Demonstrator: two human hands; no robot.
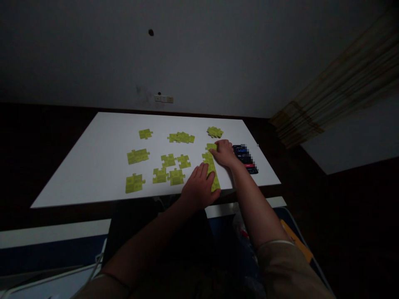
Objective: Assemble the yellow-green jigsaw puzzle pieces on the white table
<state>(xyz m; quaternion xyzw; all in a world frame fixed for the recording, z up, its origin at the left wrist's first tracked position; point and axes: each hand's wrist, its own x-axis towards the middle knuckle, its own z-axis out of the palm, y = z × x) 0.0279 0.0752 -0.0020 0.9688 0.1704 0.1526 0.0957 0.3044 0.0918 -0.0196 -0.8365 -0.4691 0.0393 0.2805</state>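
A strip of joined yellow-green jigsaw puzzle pieces point(210, 165) runs away from the table's near edge. My left hand point(198, 187) steadies its near part, with the fingers along the left side and the thumb over the pieces. At the far end, the fingers of my right hand point(225, 153) are closed on a puzzle piece point(212, 146); the hand partly hides it. To the left lie several loose pieces, among them a puzzle piece point(176, 177) close to my left hand and another puzzle piece point(183, 161) behind it.
A white table point(93, 166) carries everything. A small pile of pieces point(215, 132) sits beyond my right hand, with an overlapping cluster point(181, 137) at the back middle. Joined pieces point(134, 183) lie at left. A phone point(245, 158) with a lit screen rests at right.
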